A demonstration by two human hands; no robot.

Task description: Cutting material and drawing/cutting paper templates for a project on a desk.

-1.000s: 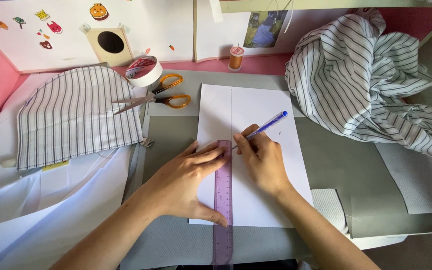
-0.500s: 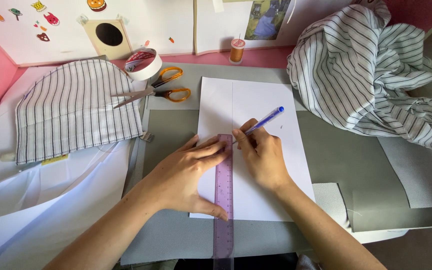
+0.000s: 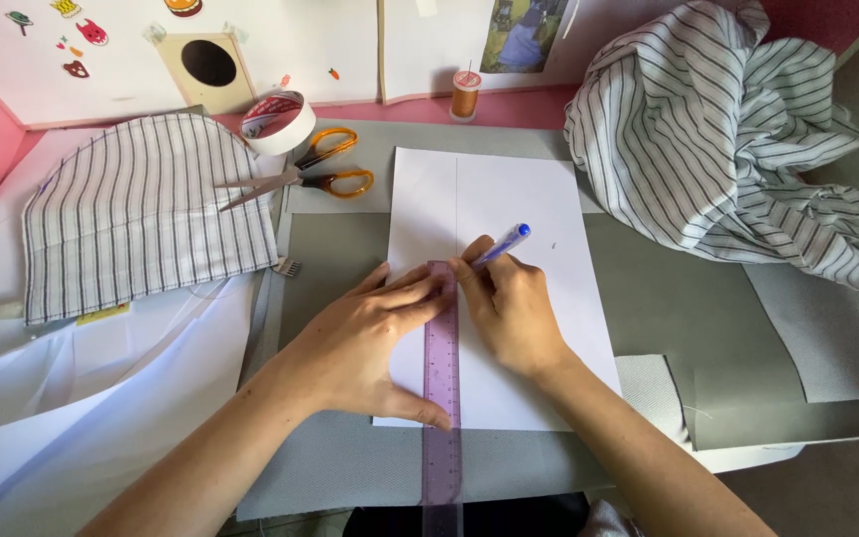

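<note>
Left hand [image 3: 370, 343] lies flat, fingers spread, pressing the purple ruler [image 3: 441, 398] down on the white paper [image 3: 549, 199]; its grip is open, palm down, thumb touching the ruler's left edge near the paper's bottom edge. Right hand [image 3: 511, 308] has its grip closed around a blue pen [image 3: 502, 245], the fingers pinched low on the barrel, the cap end pointing to 2 o'clock. The pen tip is hidden behind the fingers, right at the ruler's top end. The ruler runs straight from 12 to 6 o'clock, its upper part on the paper, its lower part over a grey mat [image 3: 330, 268] and past the worktop's near edge. A thin pencil line runs up the paper above the ruler. The paper sits mid-worktop on the mat. At 10 o'clock from the hands lie orange scissors [image 3: 315, 177], blades pointing left onto a flat piece of striped cloth [image 3: 136, 214], and a roll of tape [image 3: 277, 121] stands just beyond them. A spool of thread [image 3: 466, 94] stands at 12 o'clock against the pink wall. At 2 o'clock a crumpled striped shirt [image 3: 718, 139] is heaped, well apart from the hands.
</note>
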